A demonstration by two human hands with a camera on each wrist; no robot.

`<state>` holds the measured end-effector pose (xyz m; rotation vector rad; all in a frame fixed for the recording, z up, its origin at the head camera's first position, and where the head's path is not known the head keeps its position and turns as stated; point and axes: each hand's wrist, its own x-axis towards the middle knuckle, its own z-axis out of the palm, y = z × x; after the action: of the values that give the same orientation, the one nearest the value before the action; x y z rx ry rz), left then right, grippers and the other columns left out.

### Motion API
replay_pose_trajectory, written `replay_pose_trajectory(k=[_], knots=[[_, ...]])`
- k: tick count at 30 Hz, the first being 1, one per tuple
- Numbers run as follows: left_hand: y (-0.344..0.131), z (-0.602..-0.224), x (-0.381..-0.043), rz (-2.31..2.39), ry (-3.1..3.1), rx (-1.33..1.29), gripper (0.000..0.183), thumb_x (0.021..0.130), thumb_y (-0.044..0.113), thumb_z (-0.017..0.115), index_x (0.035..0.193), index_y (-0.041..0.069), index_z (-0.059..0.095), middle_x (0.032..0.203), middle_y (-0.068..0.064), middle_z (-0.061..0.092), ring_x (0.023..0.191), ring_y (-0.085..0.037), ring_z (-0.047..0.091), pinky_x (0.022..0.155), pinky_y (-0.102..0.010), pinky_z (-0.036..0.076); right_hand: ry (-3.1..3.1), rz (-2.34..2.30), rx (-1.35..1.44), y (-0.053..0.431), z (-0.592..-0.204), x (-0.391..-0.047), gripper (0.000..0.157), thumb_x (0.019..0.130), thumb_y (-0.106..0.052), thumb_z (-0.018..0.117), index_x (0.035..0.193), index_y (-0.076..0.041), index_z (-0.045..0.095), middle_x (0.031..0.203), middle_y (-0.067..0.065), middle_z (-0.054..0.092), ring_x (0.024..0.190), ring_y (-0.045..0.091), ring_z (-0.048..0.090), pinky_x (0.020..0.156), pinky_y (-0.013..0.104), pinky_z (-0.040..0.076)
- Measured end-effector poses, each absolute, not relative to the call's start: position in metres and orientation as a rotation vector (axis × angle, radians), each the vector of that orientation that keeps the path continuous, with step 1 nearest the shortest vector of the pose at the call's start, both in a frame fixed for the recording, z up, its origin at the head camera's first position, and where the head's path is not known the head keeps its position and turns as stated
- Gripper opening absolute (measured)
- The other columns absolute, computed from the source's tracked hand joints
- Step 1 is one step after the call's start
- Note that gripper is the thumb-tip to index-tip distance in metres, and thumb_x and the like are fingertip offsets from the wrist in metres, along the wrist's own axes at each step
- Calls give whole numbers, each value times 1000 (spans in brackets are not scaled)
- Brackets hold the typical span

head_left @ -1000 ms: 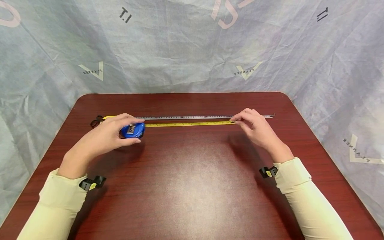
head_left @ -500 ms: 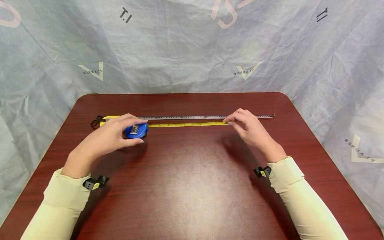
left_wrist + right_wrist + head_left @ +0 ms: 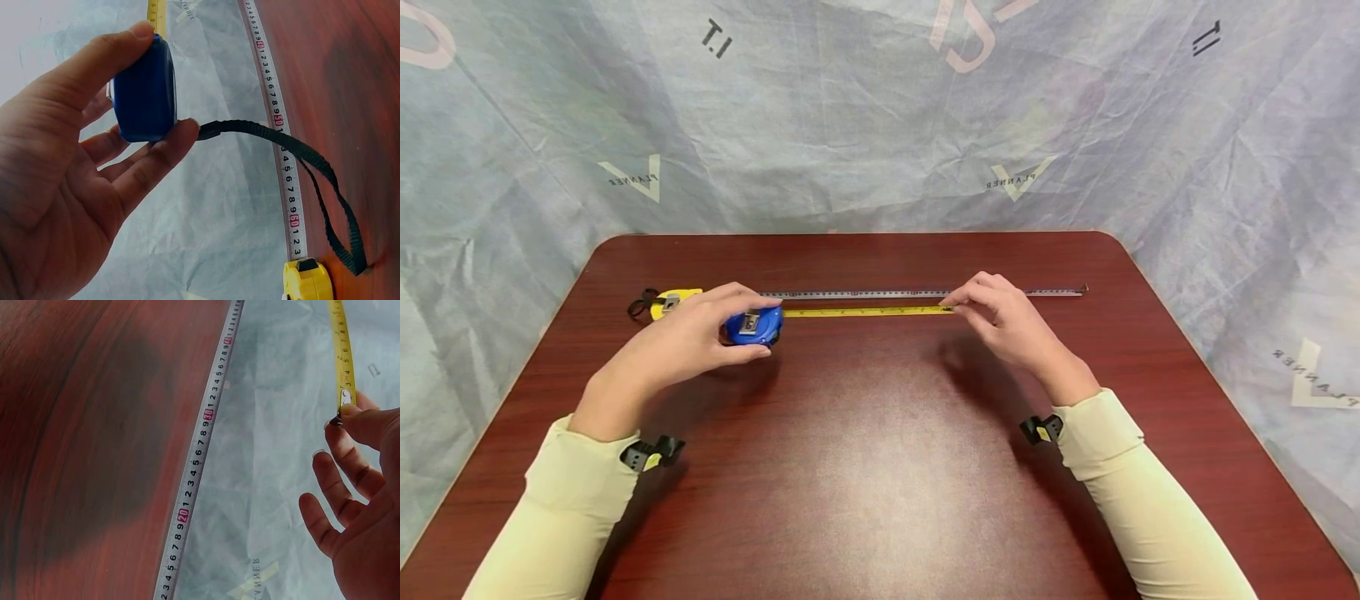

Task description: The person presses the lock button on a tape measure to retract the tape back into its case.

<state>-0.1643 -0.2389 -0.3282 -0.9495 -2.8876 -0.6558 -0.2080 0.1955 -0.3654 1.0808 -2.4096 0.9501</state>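
Note:
My left hand grips a blue tape measure by its case, thumb on one side and fingers on the other. From the case a yellow blade runs straight to the right, held above the table. Thumb and index finger of my right hand pinch the blade's hooked end; in the right wrist view the other fingers are spread loosely. A dark wrist strap dangles from the blue case in the left wrist view.
Behind lies a yellow tape measure with a black strap loop. Its white blade is drawn out along the brown table, ending in a metal hook at the right. Grey printed cloth hangs around the table.
The right hand has moved left with the blade's end, and the left hand has shifted slightly right with the blue case. The yellow blade between them is shorter.

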Motion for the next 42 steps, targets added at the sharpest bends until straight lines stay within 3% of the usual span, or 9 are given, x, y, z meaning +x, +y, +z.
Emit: replay_pose_trajectory(k=[22, 29, 42], knots=[[-217, -327, -171, -713, -2824, -1048, 64, 86, 25, 88, 143, 12, 61, 126, -2, 61, 106, -16, 61, 86, -38, 56, -2387, 975, 1147, 169, -358, -207, 24, 95, 7, 68, 107, -12, 77, 97, 1, 67, 91, 17, 54, 77, 35, 42], [-208, -325, -174, -711, -2838, -1073, 65, 88, 28, 86, 145, 11, 60, 128, -5, 61, 110, -21, 61, 92, -44, 55, -2356, 974, 1179, 159, -357, -208, 24, 94, 7, 70, 107, -12, 77, 97, -2, 68, 92, 19, 57, 80, 37, 44], [-191, -323, -178, -754, -2827, -1129, 64, 88, 29, 85, 144, 8, 61, 127, -6, 61, 111, -20, 60, 94, -43, 53, -2372, 964, 1206, 142, -353, -207, 23, 95, 5, 70, 108, -13, 77, 99, -3, 68, 94, 18, 58, 82, 38, 44]])
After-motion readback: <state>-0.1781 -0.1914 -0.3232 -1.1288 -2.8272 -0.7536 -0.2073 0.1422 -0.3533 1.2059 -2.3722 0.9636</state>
